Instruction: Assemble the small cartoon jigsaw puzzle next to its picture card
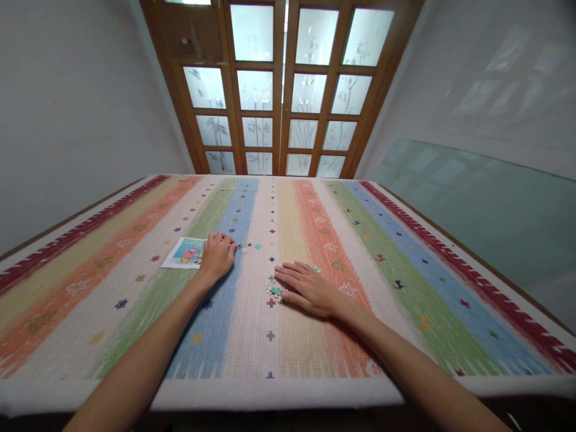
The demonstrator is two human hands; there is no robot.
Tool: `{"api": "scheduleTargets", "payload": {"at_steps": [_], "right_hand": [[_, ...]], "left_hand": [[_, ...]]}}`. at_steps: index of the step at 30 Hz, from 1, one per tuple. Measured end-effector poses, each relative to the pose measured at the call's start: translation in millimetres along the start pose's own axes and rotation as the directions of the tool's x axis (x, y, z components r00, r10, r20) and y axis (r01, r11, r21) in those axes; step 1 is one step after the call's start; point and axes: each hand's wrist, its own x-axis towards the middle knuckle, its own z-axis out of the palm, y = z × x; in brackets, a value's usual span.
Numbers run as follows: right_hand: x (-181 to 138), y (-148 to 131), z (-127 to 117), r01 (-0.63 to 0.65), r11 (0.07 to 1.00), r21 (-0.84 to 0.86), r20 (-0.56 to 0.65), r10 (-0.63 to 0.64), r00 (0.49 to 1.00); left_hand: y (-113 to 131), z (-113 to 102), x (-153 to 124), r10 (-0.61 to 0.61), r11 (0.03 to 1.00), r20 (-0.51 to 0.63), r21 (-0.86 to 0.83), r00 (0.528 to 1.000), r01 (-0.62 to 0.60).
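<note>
My left hand [218, 254] rests over the right edge of a picture card [185, 252] showing a pink cartoon starfish on blue. Its fingers are curled in, with the tips beside several small jigsaw pieces [245, 249]; whatever they pinch is hidden. A teal jigsaw piece [258, 246] lies just right of these. Palm down and fingers stretched out, my right hand [308, 289] lies on the cloth, partly covering a cluster of jigsaw pieces [276, 290], some teal and some pale. Another greenish piece [317, 269] shows beyond its knuckles.
A striped, patterned tablecloth [396, 336] covers the large table, whose near edge runs across the bottom. Wooden doors with frosted panes [258, 90] stand behind the far end. A pale glass sheet [477, 204] leans along the right wall.
</note>
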Motion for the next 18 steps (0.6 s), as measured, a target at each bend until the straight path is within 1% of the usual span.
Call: {"api": "scheduleTargets", "payload": {"at_steps": [3, 7, 11, 15, 17, 18], "right_hand": [[-2, 0, -5, 0.001, 1.0, -0.001, -0.042, -0.001, 0.999], [-5, -1, -11, -0.004, 1.0, -0.012, -0.078, 0.003, 0.997], [-6, -3, -15, -0.009, 1.0, -0.025, -0.102, 0.007, 0.995], [-6, -7, -18, -0.001, 1.0, -0.025, -0.098, -0.002, 0.995], [-6, -10, -19, 0.016, 0.999, -0.028, -0.094, -0.019, 0.995], [-6, -12, -19, 0.032, 0.999, -0.031, -0.087, -0.035, 0.996]], "left_hand": [[-1, 2, -1, -0.016, 0.998, 0.028, 0.06, 0.999, 0.014], [-5, 4, -2, 0.028, 0.999, -0.003, 0.044, 1.0, -0.028], [-9, 6, -3, 0.057, 0.997, -0.033, -0.045, 0.998, -0.059], [-3, 2, -4, 0.06, 0.991, -0.061, -0.112, 0.996, -0.067], [5, -3, -6, 0.122, 0.976, -0.072, -0.173, 0.99, -0.133], [10, -7, -8, 0.181, 0.955, -0.062, -0.225, 0.981, -0.191]]}}
